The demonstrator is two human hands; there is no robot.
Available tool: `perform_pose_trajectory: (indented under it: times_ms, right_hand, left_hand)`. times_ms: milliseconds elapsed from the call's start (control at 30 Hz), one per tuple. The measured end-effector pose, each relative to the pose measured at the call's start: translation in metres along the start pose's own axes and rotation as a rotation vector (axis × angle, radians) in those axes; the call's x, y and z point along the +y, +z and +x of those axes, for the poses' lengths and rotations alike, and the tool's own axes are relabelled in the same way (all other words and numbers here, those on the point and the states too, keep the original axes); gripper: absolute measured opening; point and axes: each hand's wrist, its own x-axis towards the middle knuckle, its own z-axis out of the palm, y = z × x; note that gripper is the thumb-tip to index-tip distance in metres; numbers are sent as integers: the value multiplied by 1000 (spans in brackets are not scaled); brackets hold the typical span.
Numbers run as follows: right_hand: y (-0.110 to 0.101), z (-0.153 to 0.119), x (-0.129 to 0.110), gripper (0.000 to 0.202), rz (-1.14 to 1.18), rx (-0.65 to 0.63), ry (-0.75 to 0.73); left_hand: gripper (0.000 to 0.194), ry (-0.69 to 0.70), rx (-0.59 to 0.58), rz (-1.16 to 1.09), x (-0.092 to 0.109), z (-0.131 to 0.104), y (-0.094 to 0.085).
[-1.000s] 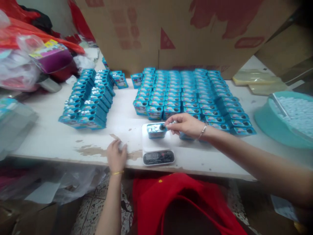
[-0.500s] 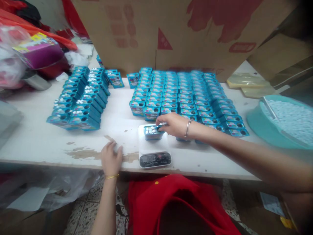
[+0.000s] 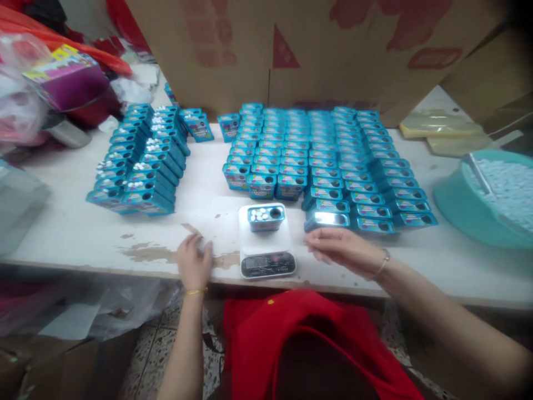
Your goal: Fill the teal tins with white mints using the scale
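A small blue tin (image 3: 266, 218) stands upright on a white digital scale (image 3: 268, 265), with several white tablets on its lid beside a dark round opening. Just right of the scale is my right hand (image 3: 343, 248), its thumb and fingers drawn together. Whatever they hold, if anything, is too small to make out. My left hand (image 3: 194, 260) lies on the table's front edge, left of the scale, thumb apart from loosely bent fingers and nothing seen in it. Close beyond my right hand is a tin with a shiny top (image 3: 327, 219).
Rows of blue tins (image 3: 291, 150) fill the middle and right of the table. Two more rows (image 3: 150, 191) at left carry white tablets on top. A teal basin (image 3: 456, 205) of pale tablets stands at right. A large cardboard box (image 3: 233, 83) closes off the back.
My right hand has left the tin on the scale and moved right and toward me. My left hand stays at the table edge. The whole view has shifted slightly.
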Motion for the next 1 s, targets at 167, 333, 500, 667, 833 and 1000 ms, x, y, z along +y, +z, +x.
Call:
perform_pose_trajectory:
  times_ms: [167, 333, 500, 667, 833, 1000]
  right_hand:
    - [-21, 2, 66, 29, 204, 104, 63]
    - [-27, 7, 93, 26, 292, 179, 21]
    - [-26, 10, 98, 31, 309, 177, -14]
    - [-26, 11, 103, 36, 316, 161, -29]
    - [-31, 13, 111, 37, 329, 146, -19]
    - [-35, 15, 116, 37, 344, 122, -31]
  left_hand:
    - [30, 12, 3, -10, -2, 1, 0]
    - [31, 152, 40, -100, 41, 3, -20]
    - [33, 364, 53, -158, 111, 19, -43]
    - [30, 433, -136, -184, 135, 55, -51]
    - [20, 549, -371, -125, 138, 82, -60]
    - [13, 670, -553, -12, 152, 97, -71]
